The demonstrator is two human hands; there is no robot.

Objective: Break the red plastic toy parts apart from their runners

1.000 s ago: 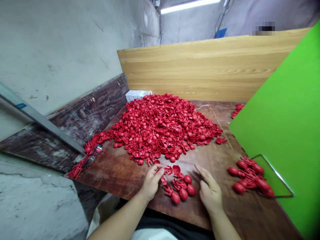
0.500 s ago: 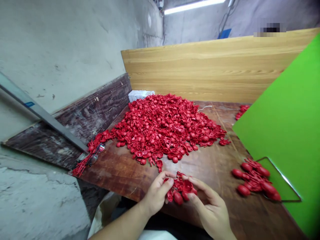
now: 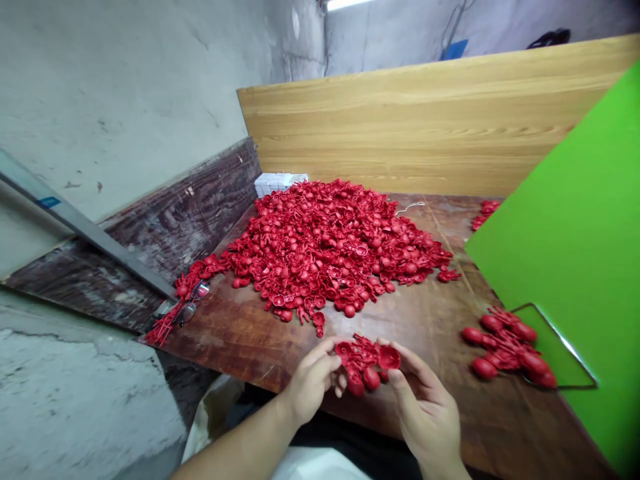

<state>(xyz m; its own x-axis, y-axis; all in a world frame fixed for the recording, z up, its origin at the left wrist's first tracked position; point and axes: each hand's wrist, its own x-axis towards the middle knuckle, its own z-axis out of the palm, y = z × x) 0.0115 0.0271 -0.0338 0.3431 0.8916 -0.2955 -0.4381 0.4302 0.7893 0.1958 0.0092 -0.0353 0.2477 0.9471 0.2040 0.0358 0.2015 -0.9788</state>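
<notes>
Near the table's front edge, my left hand (image 3: 314, 380) and my right hand (image 3: 424, 400) hold a cluster of red plastic parts (image 3: 369, 377) between them. The cluster has hollow cup-like shells and rounded balls joined by thin stems. My left thumb and fingers are closed on its left side. My right thumb and forefinger pinch a hollow red shell at its right side. Beyond my hands a big heap of similar red parts (image 3: 325, 247) spreads across the brown table (image 3: 430, 320).
On the right lies a smaller bunch of red parts (image 3: 510, 347) beside a metal wire frame (image 3: 565, 343) and a green panel (image 3: 575, 253). Eyeglasses (image 3: 187, 312) and red stems lie at the left edge. White boxes (image 3: 280, 181) stand behind the heap, before a wooden partition (image 3: 400, 133).
The cluster has been turned and raised slightly, so its hollow shells face me more. Both hands stay on it. The camera view has tilted down a little.
</notes>
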